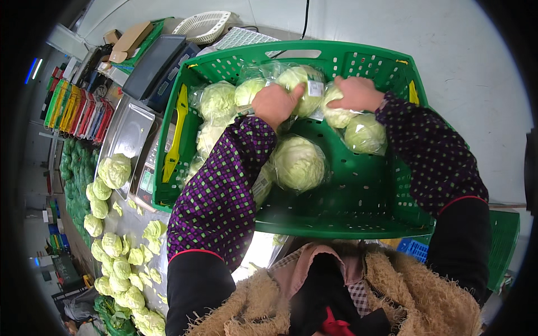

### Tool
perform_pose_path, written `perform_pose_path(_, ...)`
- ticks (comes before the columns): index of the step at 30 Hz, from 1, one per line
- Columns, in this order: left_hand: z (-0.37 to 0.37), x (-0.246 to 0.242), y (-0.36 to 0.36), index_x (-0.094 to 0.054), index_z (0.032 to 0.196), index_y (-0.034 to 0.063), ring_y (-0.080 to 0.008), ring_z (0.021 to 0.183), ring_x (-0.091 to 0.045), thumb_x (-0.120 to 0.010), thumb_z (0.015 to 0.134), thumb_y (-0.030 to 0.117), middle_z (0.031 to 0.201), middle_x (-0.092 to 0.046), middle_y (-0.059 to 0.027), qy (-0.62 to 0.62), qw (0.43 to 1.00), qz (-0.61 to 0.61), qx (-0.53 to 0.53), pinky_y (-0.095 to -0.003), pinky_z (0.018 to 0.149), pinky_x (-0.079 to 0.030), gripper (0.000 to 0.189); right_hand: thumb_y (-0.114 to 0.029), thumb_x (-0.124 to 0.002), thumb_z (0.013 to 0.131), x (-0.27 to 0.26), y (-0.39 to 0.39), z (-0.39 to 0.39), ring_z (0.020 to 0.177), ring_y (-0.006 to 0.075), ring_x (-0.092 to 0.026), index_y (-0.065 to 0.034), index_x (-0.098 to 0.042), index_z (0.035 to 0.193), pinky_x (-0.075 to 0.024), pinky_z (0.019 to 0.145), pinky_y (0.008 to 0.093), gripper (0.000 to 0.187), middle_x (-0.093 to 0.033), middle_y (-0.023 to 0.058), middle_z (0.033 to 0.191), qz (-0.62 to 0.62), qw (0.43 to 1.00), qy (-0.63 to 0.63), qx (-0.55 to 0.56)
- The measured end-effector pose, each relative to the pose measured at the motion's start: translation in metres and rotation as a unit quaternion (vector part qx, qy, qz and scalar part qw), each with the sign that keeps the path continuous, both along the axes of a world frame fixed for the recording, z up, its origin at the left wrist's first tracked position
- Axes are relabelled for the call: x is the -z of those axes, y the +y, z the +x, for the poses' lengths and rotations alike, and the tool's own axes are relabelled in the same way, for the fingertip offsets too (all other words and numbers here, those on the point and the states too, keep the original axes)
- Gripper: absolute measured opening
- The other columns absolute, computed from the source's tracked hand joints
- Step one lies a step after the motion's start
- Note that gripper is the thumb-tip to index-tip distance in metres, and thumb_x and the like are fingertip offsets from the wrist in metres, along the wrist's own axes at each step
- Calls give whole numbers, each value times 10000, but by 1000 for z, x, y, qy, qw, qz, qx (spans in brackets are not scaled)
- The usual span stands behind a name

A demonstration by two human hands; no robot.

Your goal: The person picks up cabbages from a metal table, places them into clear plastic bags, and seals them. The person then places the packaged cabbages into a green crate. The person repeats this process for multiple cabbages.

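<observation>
Both my hands are inside a green perforated plastic crate (357,227) with yellow handle clips. My left hand (275,105) grips a plastic-bagged cabbage (294,76) by the far wall, its thumb across the wrap. That bag bears a white printed label (315,88). My right hand (357,94) holds another bagged cabbage (336,117), fingers and thumb spread over it. Just below it sits a further wrapped cabbage (365,134). One more wrapped head (299,164) rests mid-crate beside my left forearm. Several bagged cabbages (217,101) line the left side, partly hidden by my sleeve.
Left of the crate are a scale (147,180), a steel tray (132,126) and several loose cabbages (122,269) with torn leaves on a metal table (126,222). Behind stand a dark grey bin (153,67) and a white basket (201,27). A pale wall (454,54) rises at the right.
</observation>
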State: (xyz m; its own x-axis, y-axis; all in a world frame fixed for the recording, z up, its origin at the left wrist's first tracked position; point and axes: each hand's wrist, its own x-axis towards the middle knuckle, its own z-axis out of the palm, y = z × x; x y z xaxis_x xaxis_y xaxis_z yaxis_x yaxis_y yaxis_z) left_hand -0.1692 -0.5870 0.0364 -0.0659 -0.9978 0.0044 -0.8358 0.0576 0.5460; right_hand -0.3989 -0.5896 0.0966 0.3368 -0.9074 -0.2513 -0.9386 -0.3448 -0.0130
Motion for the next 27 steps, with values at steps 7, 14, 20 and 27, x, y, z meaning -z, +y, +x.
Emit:
perform_pose_path(7, -21, 49, -4, -412, 1262, -161, -439, 824, -654, -510, 915, 428, 843, -667, -272, 34, 999, -10, -25, -495, 750, -527, 690, -510, -719, 742, -3, -27, -71, 945, 348, -651, 14, -592, 1130, -516, 827, 391, 664, -665, 232, 1003, 39, 996, -74, 19)
perform_pose_path(14, -12, 39, -2, -474, 1116, -81, -467, 906, -627, -548, 906, 385, 942, -650, -305, 26, 1000, -16, 7, -507, 817, -496, 517, -437, -861, 614, 1, 30, -24, 1142, 402, -541, -49, -331, 1435, -468, 953, 407, 1052, -493, 300, 1288, -26, 994, -90, 49)
perform_pose_path(20, -43, -58, 65, -659, 883, -12, -356, 801, -675, -657, 754, 302, 814, -676, -177, -123, 966, -28, 227, -440, 696, -549, 340, -233, -896, 556, 15, -1, -23, 1199, 374, -509, -18, -223, 1484, -446, 995, 375, 1166, -457, 294, 1342, 129, 971, -150, 135)
perform_pose_path(27, -151, -1, 99, -430, 1389, 93, -352, 1185, -539, -661, 795, 333, 1277, -556, -188, -59, 925, -19, 375, -450, 926, -483, 682, -129, -857, 548, -21, -7, -30, 1150, 372, -548, -94, -377, 1439, -481, 935, 411, 1013, -527, 193, 1292, 51, 997, 44, -32)
